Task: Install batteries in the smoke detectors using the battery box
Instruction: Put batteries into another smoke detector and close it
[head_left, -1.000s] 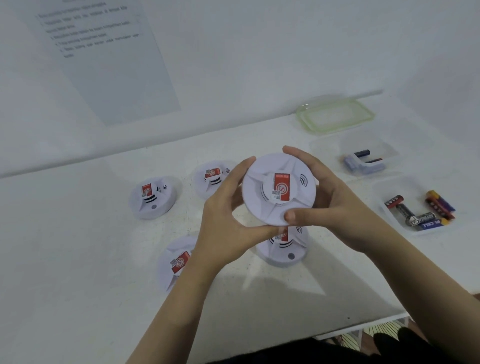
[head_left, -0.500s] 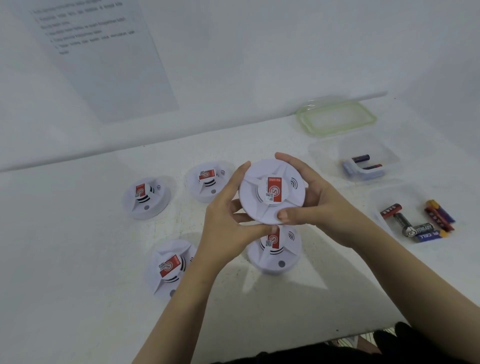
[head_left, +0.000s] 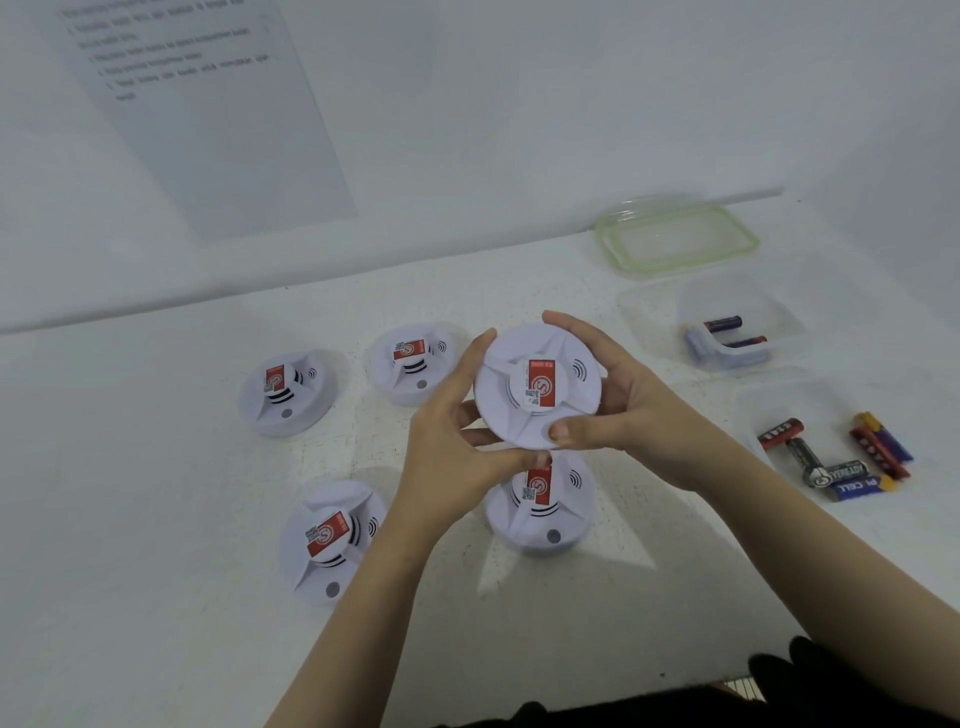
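Note:
I hold a round white smoke detector (head_left: 537, 387) with a red label above the table, face towards me. My left hand (head_left: 452, 447) grips its left and lower rim. My right hand (head_left: 618, 400) grips its right rim, thumb on the front edge. Several other white detectors lie on the table: one directly below the held one (head_left: 543, 506), one at the near left (head_left: 330, 540), one at the far left (head_left: 285, 392) and one behind my left hand (head_left: 410, 361). At the right, a clear battery box (head_left: 779, 395) holds several loose batteries (head_left: 841, 457).
A second clear box (head_left: 654, 317) further back holds batteries and a pale holder (head_left: 727, 345). A green-rimmed lid (head_left: 675, 239) lies by the wall. A printed sheet (head_left: 208, 104) hangs on the wall at the left. The table's front edge runs at the lower right.
The held detector has turned slightly in my hands and stays at about the same height. The view has shifted a little; both hands keep their grip.

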